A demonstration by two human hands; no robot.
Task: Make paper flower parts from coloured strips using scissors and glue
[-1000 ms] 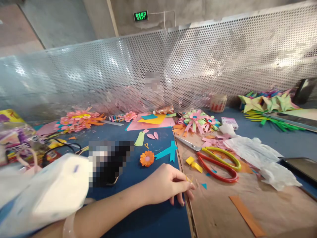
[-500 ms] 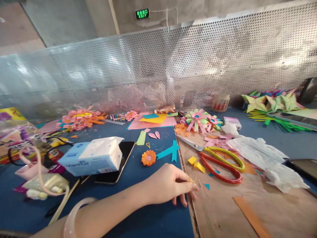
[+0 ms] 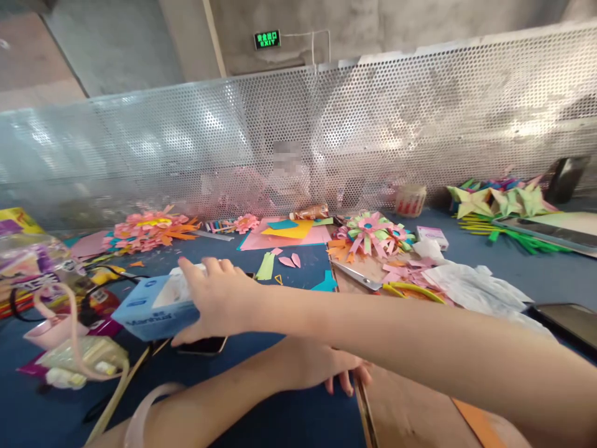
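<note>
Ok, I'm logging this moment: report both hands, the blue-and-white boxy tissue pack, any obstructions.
Right hand on tissue pack, covering its right end. Left hand low, grip hidden behind crossing right forearm. Dark flat phone partly hidden by pack.

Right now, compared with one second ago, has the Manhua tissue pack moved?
Yes: judged against the unmoved smartphone, the Manhua tissue pack has moved rightward, toward it, and away from the camera.

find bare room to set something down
Blue tabletop shows bare between the white tissues, the green strips and the dark device at right. Brown board shows between the left hand and the orange strip, nearside of the right forearm. It's crowded at left around the tissue pack, and at back middle among paper flowers.
</note>
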